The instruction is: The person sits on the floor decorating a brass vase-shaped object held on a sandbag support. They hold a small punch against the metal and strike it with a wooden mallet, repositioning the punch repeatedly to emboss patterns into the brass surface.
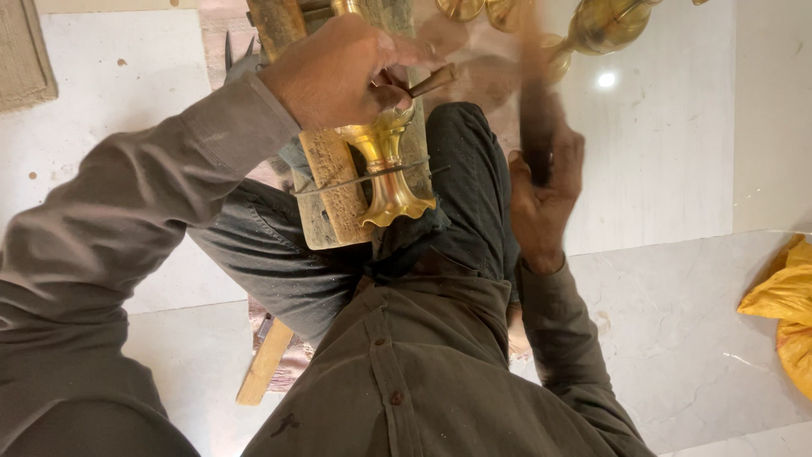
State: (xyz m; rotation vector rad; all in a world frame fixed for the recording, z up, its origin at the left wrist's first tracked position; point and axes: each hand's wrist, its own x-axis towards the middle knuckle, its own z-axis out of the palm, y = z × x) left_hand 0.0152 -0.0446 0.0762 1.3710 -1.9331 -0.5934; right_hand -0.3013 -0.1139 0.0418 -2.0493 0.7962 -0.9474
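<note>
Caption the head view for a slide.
Left hand steadies a chisel on a brass stand over a wooden block; right hand swings a blurred hammer.

Pale marble floor (668, 169), glossy, with a light spot near its top edge. Yellow plastic bag (787, 305) crumpled at the right edge. Several brass vessels (600, 24) cluster along the top edge. Woven mat (21, 55) at the top-left corner.

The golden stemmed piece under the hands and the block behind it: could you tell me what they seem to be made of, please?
The golden stemmed piece looks like polished brass: yellow metal with bright reflections. The block behind it seems rough, unfinished wood, with visible grain and worn edges.
</note>
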